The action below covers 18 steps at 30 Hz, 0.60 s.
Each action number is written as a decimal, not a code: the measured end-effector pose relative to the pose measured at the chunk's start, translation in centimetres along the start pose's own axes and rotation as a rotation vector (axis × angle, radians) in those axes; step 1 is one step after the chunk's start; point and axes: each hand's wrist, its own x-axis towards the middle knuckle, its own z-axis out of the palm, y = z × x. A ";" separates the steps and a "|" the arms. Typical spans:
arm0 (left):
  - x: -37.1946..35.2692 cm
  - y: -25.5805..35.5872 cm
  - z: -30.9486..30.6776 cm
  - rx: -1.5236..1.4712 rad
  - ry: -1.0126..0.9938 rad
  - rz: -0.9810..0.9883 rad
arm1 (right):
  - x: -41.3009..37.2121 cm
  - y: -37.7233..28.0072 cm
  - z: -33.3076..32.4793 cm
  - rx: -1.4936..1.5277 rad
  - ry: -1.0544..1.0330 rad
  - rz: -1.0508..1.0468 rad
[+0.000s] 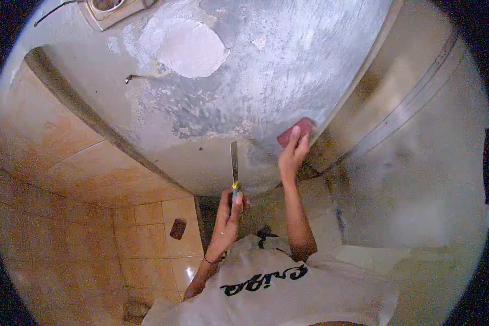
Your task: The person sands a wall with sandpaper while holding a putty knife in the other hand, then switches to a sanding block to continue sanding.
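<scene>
My right hand (293, 155) presses a reddish sanding block (297, 132) to the grey plastered wall (212, 157), close to the wall's right edge. The thumb lies across the block's face. Lower and to the left, my left hand (231, 212) is closed round the handle of a putty knife (234, 163). Its narrow metal blade points up and overlaps the lower wall in this view. Rough grey patches and a smooth whitish patch (193, 49) of filler mark the wall above both hands.
A pale square fixture (119, 13) sits at the top left, and a short wire (136, 76) sticks out below it. Orange-beige tiles (54, 146) cover the left side, where a small dark-red rectangular piece (178, 229) shows. A pale curved surface (413, 179) stands at the right.
</scene>
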 end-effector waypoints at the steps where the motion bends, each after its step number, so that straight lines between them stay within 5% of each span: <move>1: 0.0 0.0 0.3 -0.001 0.003 0.001 | 0.4 -0.8 0.0 0.001 -0.003 -0.001; 7: -0.2 -0.3 2.3 -0.024 0.010 -0.053 | -0.2 0.2 -0.3 0.032 -0.219 0.008; 8: -0.1 -0.5 2.5 -0.023 0.009 -0.040 | -0.2 0.0 -1.0 0.040 -0.243 0.136; 11: 0.0 -0.6 3.1 -0.018 0.019 -0.011 | 0.4 0.3 -1.1 -0.068 -0.086 0.081; 18: -0.2 0.6 4.8 -0.029 0.066 0.010 | -1.2 1.4 -0.8 0.029 -0.234 -0.087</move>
